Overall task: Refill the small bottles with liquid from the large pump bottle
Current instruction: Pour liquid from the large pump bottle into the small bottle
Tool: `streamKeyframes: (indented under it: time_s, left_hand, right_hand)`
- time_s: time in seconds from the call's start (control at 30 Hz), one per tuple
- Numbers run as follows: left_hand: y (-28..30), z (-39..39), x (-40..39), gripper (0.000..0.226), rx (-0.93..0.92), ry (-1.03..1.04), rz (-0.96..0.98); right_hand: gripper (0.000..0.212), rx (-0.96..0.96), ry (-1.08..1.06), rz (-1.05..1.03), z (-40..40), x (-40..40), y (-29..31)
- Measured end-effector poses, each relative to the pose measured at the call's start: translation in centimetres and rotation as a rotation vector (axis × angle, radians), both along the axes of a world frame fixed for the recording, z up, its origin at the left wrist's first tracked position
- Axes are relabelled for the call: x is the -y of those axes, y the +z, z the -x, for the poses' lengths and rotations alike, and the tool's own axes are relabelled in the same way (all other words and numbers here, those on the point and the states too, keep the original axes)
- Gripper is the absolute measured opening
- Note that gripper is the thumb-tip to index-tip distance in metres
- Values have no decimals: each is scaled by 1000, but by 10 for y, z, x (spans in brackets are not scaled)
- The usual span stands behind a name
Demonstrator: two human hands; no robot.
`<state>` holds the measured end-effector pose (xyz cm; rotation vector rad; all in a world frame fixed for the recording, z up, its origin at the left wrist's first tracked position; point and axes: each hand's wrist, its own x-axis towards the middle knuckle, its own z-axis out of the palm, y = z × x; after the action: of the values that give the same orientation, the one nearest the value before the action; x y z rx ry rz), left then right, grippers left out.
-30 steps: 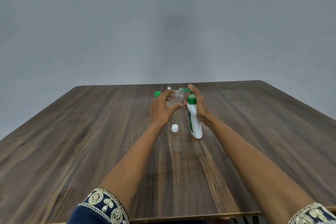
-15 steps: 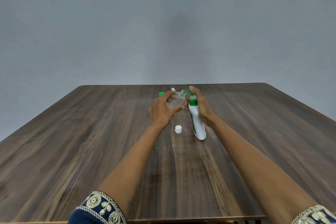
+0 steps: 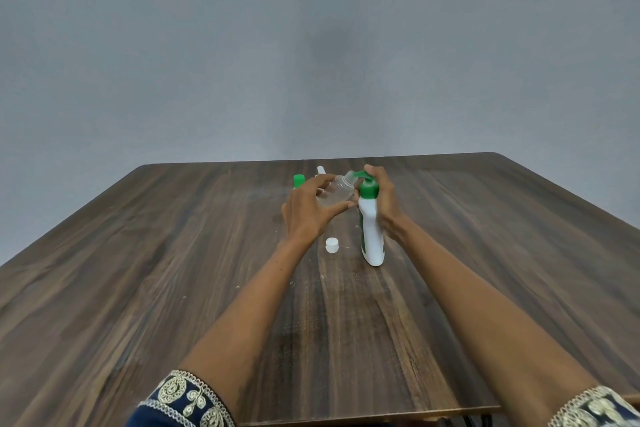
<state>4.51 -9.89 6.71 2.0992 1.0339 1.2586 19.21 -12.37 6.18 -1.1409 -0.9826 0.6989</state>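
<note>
A white pump bottle point(image 3: 372, 236) with a green pump head stands near the middle of the wooden table point(image 3: 173, 253). My right hand point(image 3: 382, 198) wraps the pump head from behind, fingers curled over its top. My left hand point(image 3: 308, 211) holds a small clear bottle point(image 3: 337, 192) tilted, its open neck up against the green nozzle. A white cap point(image 3: 331, 245) lies on the table below my left hand. Behind that hand, two more small bottles show only their tops, one green-capped point(image 3: 298, 180), one white-tipped point(image 3: 321, 170).
A plain grey wall rises behind the table. The table's near edge point(image 3: 346, 418) runs just past my forearms, and bare wood spreads to the left and right of the bottles.
Both hands and the bottles keep the same pose. The view has shifted slightly, nothing else visibly moved.
</note>
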Motion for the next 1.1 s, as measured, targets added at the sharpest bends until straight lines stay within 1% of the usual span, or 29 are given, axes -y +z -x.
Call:
streamKeyframes:
  time_s: [0.07,0.3,0.53,0.63,0.83,1.03,1.1]
  left_hand:
    - [-1,0,0,54,4,7,5]
    - [1,1,0,53,2,23,-5]
    - [0,11,-1,52,-24,45,-28]
    - [-4,17,-1,51,-34,54,-33]
    - [-4,19,-5,53,-21,73,-28]
    - [-4,21,-4,51,-8,79,-41]
    - [-4,22,-3,51,-6,87,-35]
  right_hand:
    - [42,0,2,-3,0,1,0]
    - [50,57,-11,12,-1,-6,-4]
    - [50,132,-6,38,7,-3,1]
    - [48,145,41,5,12,0,3]
    - [52,191,28,21,13,-4,3]
    - [57,157,77,91,12,-4,1]
    - [47,118,65,77,16,-1,4]
